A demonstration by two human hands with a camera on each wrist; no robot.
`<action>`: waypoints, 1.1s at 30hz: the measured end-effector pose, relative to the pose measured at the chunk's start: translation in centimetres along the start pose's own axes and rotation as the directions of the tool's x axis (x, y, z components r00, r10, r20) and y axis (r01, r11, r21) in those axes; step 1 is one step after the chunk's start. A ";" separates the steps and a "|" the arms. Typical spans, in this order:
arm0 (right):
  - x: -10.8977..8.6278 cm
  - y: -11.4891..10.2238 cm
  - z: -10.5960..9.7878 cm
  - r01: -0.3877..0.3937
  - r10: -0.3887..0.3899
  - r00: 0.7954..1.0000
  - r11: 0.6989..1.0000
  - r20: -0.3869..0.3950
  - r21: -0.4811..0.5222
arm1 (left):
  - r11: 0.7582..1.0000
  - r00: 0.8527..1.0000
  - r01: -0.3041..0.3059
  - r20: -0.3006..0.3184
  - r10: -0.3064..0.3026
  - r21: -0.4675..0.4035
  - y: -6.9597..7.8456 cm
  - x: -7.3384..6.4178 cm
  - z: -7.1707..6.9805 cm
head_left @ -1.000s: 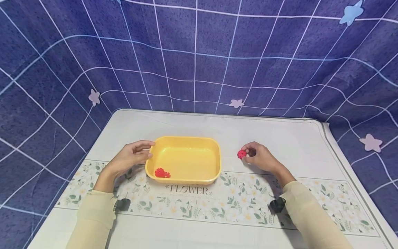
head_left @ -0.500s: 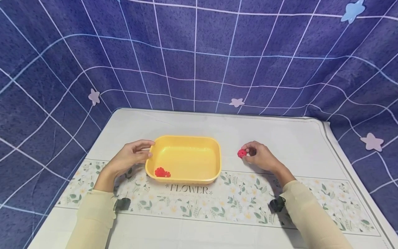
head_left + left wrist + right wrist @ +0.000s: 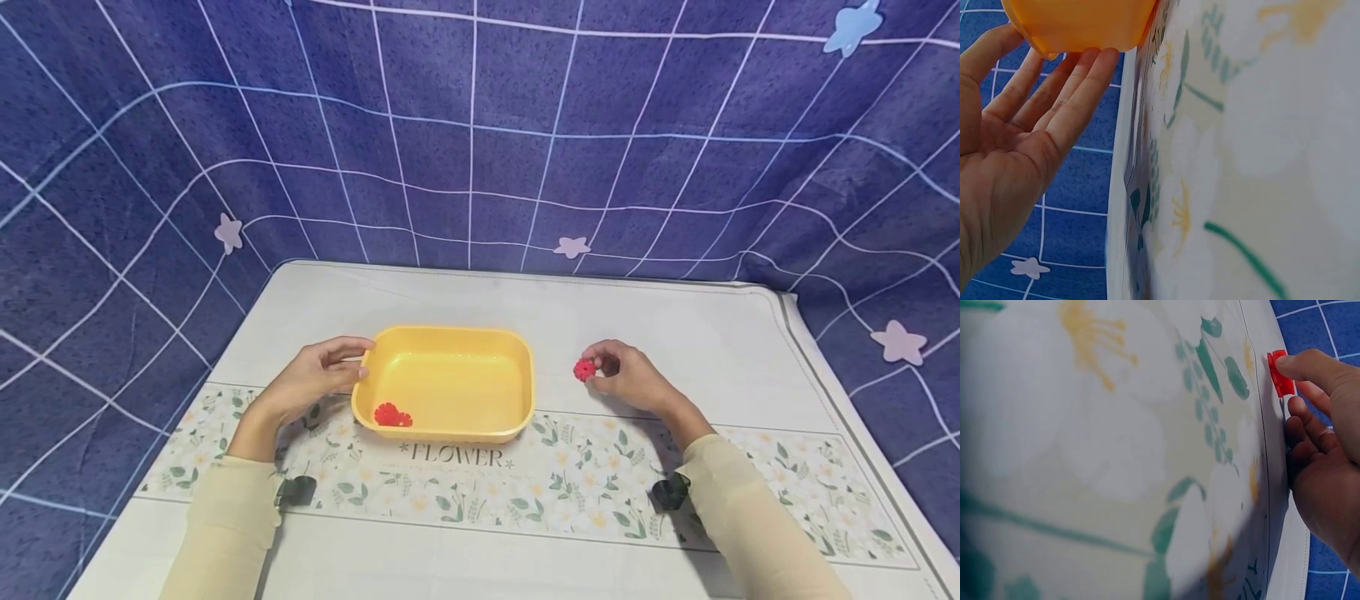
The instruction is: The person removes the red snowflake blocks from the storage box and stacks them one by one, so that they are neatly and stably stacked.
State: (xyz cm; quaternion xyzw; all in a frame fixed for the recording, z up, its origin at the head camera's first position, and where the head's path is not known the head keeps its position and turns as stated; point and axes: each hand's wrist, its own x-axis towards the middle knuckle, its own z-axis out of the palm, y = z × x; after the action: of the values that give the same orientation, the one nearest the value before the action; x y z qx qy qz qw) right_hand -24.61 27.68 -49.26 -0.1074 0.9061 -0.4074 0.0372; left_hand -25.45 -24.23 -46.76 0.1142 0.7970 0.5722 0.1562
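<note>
Here the right hand has the red disc pinched between thumb and fingertips, the other fingers tucked in behind, and the disc sits at the left tip of that grip, so it faces the yellow tray with the hand to its right. That's the relation to watch: disc on the right, tray on the left, a strip of white tablecloth between them, and the disc about level with the tray's middle, neither nearer nor farther. The tray's long axis runs left to right, so its right short end is the side closest to the disc. Over on the left, the left hand is at the opposite short end, fingers long and spread, thumb apart from them, tips touching the tray wall without wrapping round it. The right hand is plainly the nearer one to the held disc; the left is well apart, across the tray's whole length. More red discs lie inside the tray, bunched in its near left corner. Whether the held disc touches the cloth or hangs just over it, one cannot tell.
</note>
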 end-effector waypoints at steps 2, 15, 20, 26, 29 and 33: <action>0.0 0.1 0.0 0.003 -0.003 1.000 1.000 0.004 0.005 | 1.000 1.000 0.004 -0.001 -0.004 -0.007 -0.1 0.0 0.0; 0.4 -0.4 -1.6 0.058 -0.060 0.998 0.987 0.011 0.147 | 1.000 1.000 0.008 0.010 -0.008 -0.025 -0.2 0.2 0.0; 1.4 -2.5 -2.1 0.109 -0.102 0.993 0.980 -0.050 0.167 | 1.000 1.000 -0.003 0.010 0.003 -0.020 -0.2 0.1 0.0; 2.8 -5.3 -1.9 0.122 -0.112 0.992 0.965 -0.056 0.234 | 1.000 1.000 -0.006 0.009 0.006 -0.014 0.0 0.0 0.0; 3.4 -6.6 -1.5 0.126 -0.119 0.992 0.961 -0.040 0.245 | 1.000 1.000 -0.007 0.011 0.007 -0.012 0.0 0.0 0.0; 4.0 -8.4 -0.6 0.135 -0.136 0.991 0.958 -0.011 0.252 | 1.000 1.000 -0.003 0.011 0.003 -0.014 0.2 -0.1 0.0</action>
State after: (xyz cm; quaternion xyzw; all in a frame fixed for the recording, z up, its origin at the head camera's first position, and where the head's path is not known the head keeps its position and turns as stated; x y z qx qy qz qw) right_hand -27.25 21.78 -42.54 -0.1649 0.8375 -0.5204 0.0257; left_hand -25.35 -24.18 -46.61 0.1174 0.7920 0.5773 0.1605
